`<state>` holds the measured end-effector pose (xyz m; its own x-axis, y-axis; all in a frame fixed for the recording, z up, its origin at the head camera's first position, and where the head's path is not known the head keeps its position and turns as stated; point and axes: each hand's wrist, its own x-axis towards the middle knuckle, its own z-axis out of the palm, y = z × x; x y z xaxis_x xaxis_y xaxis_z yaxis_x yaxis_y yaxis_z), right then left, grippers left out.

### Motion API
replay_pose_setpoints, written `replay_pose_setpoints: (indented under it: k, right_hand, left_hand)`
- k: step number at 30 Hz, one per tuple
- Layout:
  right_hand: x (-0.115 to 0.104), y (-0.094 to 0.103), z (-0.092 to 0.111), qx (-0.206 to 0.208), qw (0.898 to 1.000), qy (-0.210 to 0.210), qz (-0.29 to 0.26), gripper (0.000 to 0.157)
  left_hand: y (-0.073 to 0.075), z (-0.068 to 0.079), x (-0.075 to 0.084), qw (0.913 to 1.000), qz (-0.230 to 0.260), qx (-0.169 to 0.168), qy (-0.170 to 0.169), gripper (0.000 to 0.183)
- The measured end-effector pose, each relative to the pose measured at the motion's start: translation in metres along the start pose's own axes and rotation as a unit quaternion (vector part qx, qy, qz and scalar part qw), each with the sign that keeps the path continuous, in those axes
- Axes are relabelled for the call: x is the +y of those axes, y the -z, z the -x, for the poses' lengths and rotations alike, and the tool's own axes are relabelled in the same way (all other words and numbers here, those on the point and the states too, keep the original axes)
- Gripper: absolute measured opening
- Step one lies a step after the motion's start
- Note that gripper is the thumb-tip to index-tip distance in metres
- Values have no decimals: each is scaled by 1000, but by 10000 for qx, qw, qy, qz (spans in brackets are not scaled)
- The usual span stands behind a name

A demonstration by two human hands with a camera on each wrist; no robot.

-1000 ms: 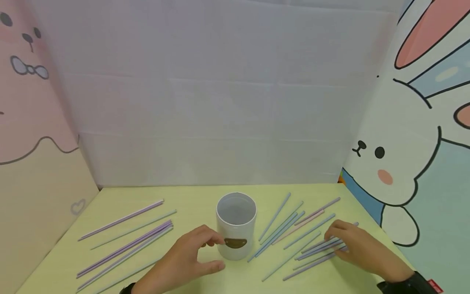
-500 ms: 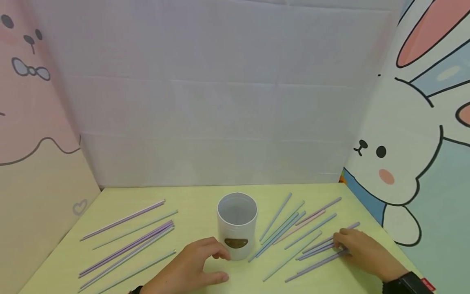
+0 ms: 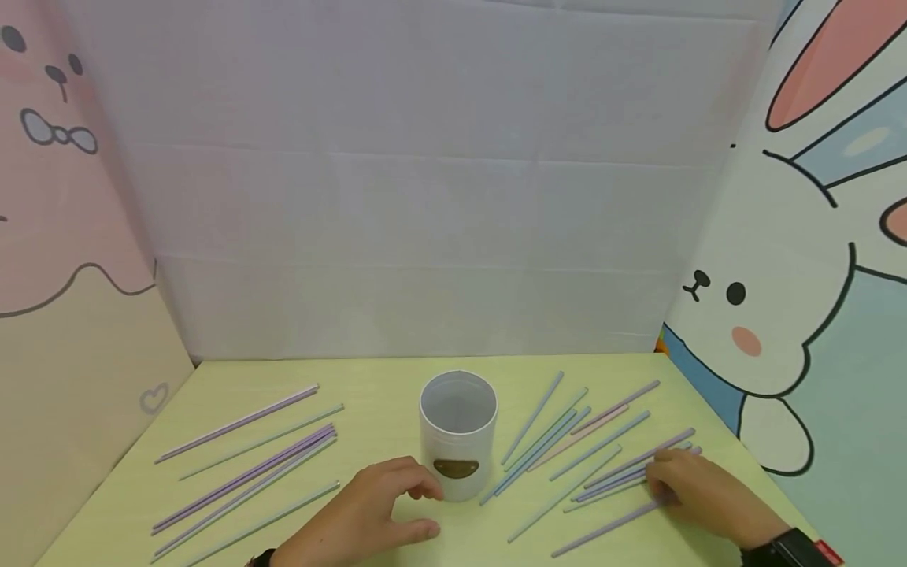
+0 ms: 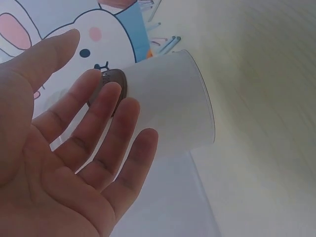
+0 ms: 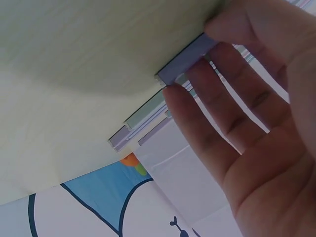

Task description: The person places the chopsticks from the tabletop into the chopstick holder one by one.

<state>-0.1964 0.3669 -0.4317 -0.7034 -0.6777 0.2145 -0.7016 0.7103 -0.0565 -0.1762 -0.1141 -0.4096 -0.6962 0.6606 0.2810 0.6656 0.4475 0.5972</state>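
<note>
A white cup (image 3: 457,445) with a brown patch on its front stands upright mid-table. My left hand (image 3: 375,508) is beside its lower left side, fingers loosely bent and thumb apart, holding nothing; the left wrist view has the cup (image 4: 168,103) just beyond the fingertips. Over the right-hand straws, my right hand (image 3: 697,492) pinches a purple straw (image 3: 602,531) between thumb and fingers. That purple straw (image 5: 185,61) shows at the thumb tip in the right wrist view. Just behind it lie a green straw (image 3: 602,498) and several purple and blue ones, partly hidden by the hand.
Left of the cup, several purple straws (image 3: 244,480) and green straws (image 3: 262,524) lie slanted on the yellow table (image 3: 383,394). Blue straws (image 3: 534,453) and a pink straw (image 3: 577,439) lie to its right. A white backdrop (image 3: 425,236) and printed side panels (image 3: 772,315) enclose the table.
The purple straw at my right hand has shifted toward the front edge, away from the green one beside it. My left hand moved slightly down and right early on, then stayed.
</note>
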Motion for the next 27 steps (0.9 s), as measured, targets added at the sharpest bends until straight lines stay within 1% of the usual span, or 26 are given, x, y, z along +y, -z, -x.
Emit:
replay_pose_setpoints:
  k: [3,6,9,11,12,14,17,19,23,25,27]
  right_hand:
    - [-3,1,-1,-70,9995,100,-299,43]
    - [-11,6,-5,-282,9975,68,-647,40]
    - [-25,17,-14,-562,9934,-48,-1000,36]
    - [-38,28,-23,-610,9910,-32,-1192,35]
    - [-45,33,-29,-562,9910,7,-1213,36]
    - [-60,44,-42,-310,9926,173,-1158,38]
    - [-84,56,-63,-27,9947,346,-969,39]
    - [-100,62,-77,32,9960,350,-820,36]
    - [-126,67,-102,67,9962,393,-780,29]
    - [-137,68,-111,105,9962,406,-769,27]
    - [-146,68,-119,169,9961,428,-749,27]
  left_hand:
    - [2,1,1,9999,-48,79,-49,26]
    - [7,3,2,9991,-131,292,-286,26]
    - [13,3,4,9977,-122,481,-454,29]
    - [19,3,6,9974,-132,536,-464,29]
    - [22,3,7,9976,-136,540,-420,29]
    - [28,3,10,9979,-280,526,-272,27]
    - [35,3,16,9963,-705,494,-39,25]
    - [38,2,20,9930,-1059,516,25,25]
    - [41,0,29,9845,-1630,648,-46,29]
    - [40,-1,35,9813,-1795,690,-108,31]
    - [38,-2,39,9799,-1864,694,-165,33]
